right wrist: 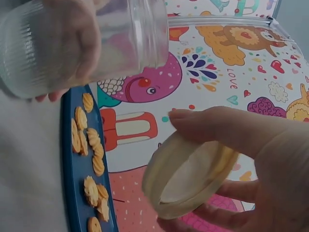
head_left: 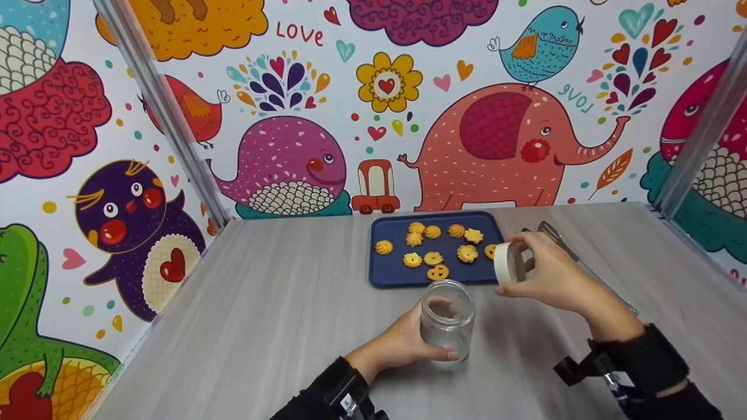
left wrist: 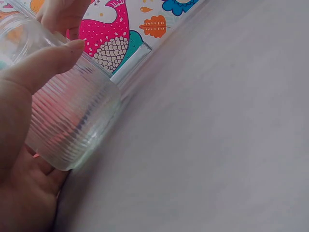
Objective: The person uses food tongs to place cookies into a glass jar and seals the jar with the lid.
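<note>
A: Jar (head_left: 447, 322) stands upright on the grey table (head_left: 280, 326), mouth up, your left hand (head_left: 402, 344) wrapped round it. Ribbed glass shows only on the left wrist view (left wrist: 72, 121).

B: Your right hand (head_left: 554, 277) pinches the white lid (head_left: 509, 263) on edge; its hollow inside (right wrist: 186, 176) shows on the right wrist view only.

A: Behind: blue tray (head_left: 379, 274) of cookies (head_left: 435, 251), cartoon-animal walls (head_left: 292, 116).
</note>
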